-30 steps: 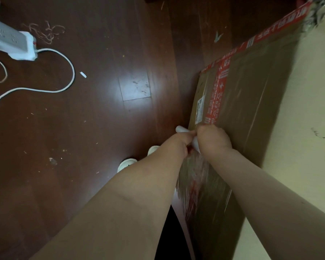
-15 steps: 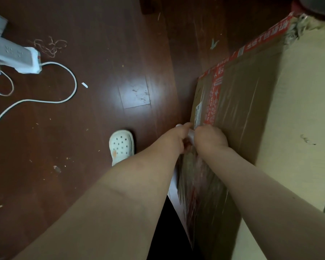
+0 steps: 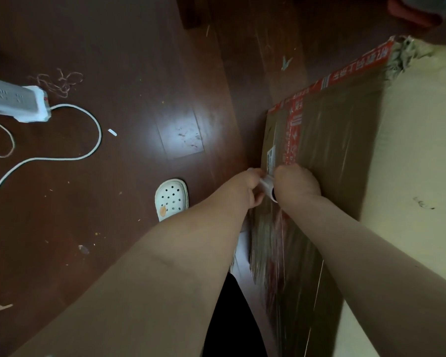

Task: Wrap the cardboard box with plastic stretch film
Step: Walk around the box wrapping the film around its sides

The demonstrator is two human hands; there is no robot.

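A large cardboard box (image 3: 412, 161) with red printed tape stands on the dark wooden floor at the right. Its near vertical side (image 3: 337, 140) is covered in shiny stretch film. A white film roll (image 3: 267, 185) lies against that side, near the box's left edge. My left hand (image 3: 251, 188) grips the roll's left end and my right hand (image 3: 295, 182) grips its right end. Wrinkled film (image 3: 271, 243) stretches from the roll down toward me along the box. Most of the roll is hidden by my hands.
A white power strip (image 3: 16, 104) with a looping white cable (image 3: 88, 119) lies on the floor at the left. My foot in a white clog (image 3: 171, 198) stands left of my arms. Scraps and a tangle of thread (image 3: 59, 81) litter the floor.
Both hands have carried the roll a little farther along the box side, toward its far corner. My foot in the clog has stepped forward into view.
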